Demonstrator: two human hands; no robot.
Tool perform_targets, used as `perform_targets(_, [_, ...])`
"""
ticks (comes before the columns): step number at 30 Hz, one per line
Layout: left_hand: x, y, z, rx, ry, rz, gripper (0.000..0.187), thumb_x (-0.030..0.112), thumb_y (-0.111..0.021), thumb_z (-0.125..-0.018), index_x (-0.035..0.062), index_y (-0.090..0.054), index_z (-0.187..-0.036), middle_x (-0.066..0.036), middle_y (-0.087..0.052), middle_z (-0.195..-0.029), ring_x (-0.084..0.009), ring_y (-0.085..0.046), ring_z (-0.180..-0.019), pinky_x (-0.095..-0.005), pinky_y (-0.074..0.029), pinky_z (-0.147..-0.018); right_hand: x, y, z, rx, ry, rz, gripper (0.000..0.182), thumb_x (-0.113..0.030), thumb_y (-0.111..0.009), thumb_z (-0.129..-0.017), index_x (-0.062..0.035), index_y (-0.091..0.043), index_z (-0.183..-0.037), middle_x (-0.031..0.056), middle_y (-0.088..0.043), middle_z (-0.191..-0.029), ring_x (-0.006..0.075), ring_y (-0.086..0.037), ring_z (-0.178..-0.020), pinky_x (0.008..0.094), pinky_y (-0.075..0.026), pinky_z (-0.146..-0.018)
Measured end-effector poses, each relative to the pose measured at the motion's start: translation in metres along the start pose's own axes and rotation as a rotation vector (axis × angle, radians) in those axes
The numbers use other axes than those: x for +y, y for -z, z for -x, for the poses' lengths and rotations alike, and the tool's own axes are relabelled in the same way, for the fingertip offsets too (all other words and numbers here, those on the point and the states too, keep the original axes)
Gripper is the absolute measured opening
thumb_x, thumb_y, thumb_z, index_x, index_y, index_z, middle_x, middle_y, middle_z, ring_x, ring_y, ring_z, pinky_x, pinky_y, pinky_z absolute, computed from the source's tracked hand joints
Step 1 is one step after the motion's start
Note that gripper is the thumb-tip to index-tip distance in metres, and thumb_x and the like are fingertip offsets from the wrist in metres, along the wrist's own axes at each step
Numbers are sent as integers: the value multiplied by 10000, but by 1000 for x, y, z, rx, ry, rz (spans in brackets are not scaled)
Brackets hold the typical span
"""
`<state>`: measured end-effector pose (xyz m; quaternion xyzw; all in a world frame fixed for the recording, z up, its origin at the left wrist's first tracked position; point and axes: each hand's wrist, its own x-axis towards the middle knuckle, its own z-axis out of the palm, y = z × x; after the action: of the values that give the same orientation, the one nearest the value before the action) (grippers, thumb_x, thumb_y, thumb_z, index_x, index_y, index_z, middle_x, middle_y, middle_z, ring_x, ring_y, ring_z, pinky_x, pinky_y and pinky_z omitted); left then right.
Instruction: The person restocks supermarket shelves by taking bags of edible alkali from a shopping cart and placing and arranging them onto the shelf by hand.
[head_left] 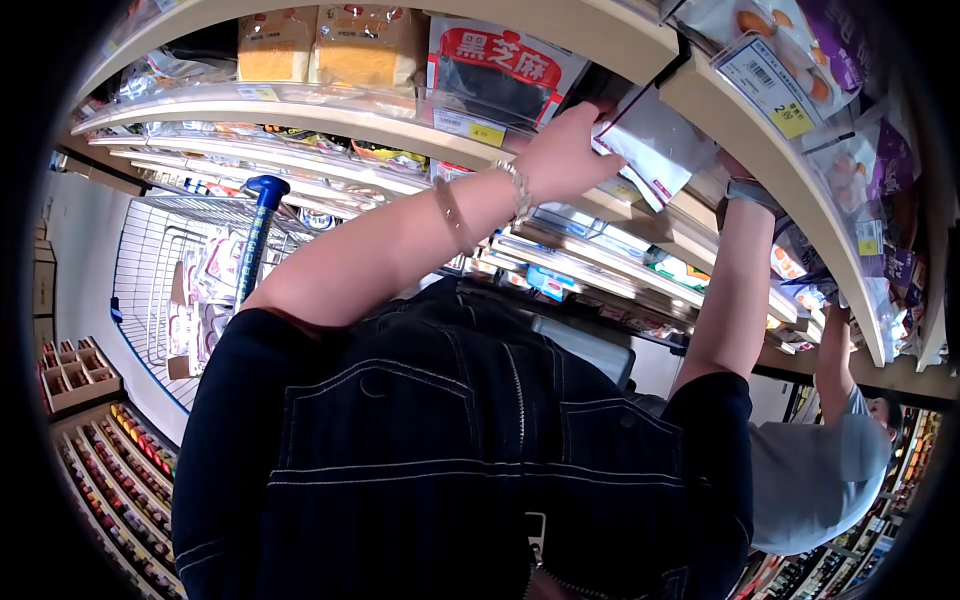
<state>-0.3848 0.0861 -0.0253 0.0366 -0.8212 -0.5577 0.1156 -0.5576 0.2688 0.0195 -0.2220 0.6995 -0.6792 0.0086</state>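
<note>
My left hand [572, 155] reaches up to the shelf at the upper middle, its fingers closed on the edge of a white plastic packet [655, 143]. The packet hangs tilted in front of the shelf edge. My right hand [736, 168] is at the packet's other side, by the shelf joint; its fingers are hidden there. A dark band [752, 192] circles the right wrist. Left of the packet lies a bag of black sesame [500, 75] with a red and white label, above a price tag [468, 127].
Bags of yellow grain [368, 48] stand further left on the shelf. Packaged goods with a price tag [765, 85] hang at the upper right. A shopping cart [150, 290] with a blue handle holds packages at left. Another person [820, 480] reaches to the shelf at right.
</note>
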Motion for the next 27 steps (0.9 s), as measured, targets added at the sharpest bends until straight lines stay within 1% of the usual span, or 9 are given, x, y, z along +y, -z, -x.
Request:
perform_targets(2, [5,0,10,-22,-34,-106,623,242,-627,-724,-66,-338,-1182,-218,-451,-1129,-264,-499,-982,-317,-427,-799,8,5,-9,-8,137,165,351,-278,-468,-828,-33,-477,-1080,106,-515,-1083,236,-468,-1026,388,-350,-919])
perform_targets(3, [6,-3,18,21,-77,-125,642,213,-607,-733,-19,-287,-1239,-229,-368,-1216,-296,-447,-1062,-331,-415,-837,12,7,-12,-15,207,252,351,-279,-465,-829,-36,-476,-1081,104,-515,-1084,234,-468,-1026,387,-350,-918])
perform_targets(6, [1,-9,33,25,-279,-92,623,183,-584,-743,24,-278,-1262,-224,-347,-1241,-312,-404,-1114,-336,-396,-870,28,10,-24,-25,416,493,350,-285,-458,-831,-44,-474,-1086,100,-513,-1088,231,-468,-1029,385,-351,-916])
perform_targets(10, [4,-4,45,-185,-343,-140,477,115,-546,-743,32,-389,-1185,-167,-427,-1168,-312,-428,-1076,-351,-362,-912,54,10,-34,-35,646,728,349,-291,-448,-835,-55,-471,-1092,93,-511,-1093,225,-467,-1031,381,-351,-913])
perform_targets(14, [-10,-12,36,-156,-447,-335,450,120,-560,-729,24,-426,-1147,-141,-473,-1096,-290,-450,-1029,-362,-373,-888,75,11,-35,-52,796,873,349,-298,-438,-838,-67,-468,-1098,87,-509,-1098,220,-466,-1034,378,-351,-911])
perform_targets(17, [-18,-19,22,-83,-504,-543,449,136,-573,-723,27,-438,-1138,-129,-486,-1074,-276,-453,-1012,-366,-370,-881,81,14,-34,-53,808,1042,349,-307,-437,-839,-75,-469,-1098,82,-509,-1098,217,-465,-1037,376,-352,-907])
perform_targets(20, [-20,-23,13,-94,-475,-544,450,133,-578,-713,36,-448,-1133,-116,-495,-1050,-268,-454,-1000,-371,-365,-881,82,19,-31,-51,763,1283,358,-329,-452,-834,-81,-475,-1090,78,-512,-1091,221,-461,-1041,382,-351,-904])
perform_targets(25, [-14,-21,17,-93,-467,-558,453,128,-589,-692,43,-464,-1119,-100,-501,-1008,-257,-467,-961,-367,-380,-857,82,14,-24,-146,407,368,345,-313,-495,-816,-77,-496,-1067,81,-530,-1062,202,-477,-1021,332,-369,-886])
perform_targets(27, [-11,-14,28,-81,-534,-518,452,121,-596,-678,49,-475,-1107,-93,-502,-996,-250,-472,-948,-361,-390,-840,87,19,-24,-98,340,275,334,-297,-506,-811,-72,-502,-1059,82,-536,-1052,196,-484,-1010,316,-376,-876])
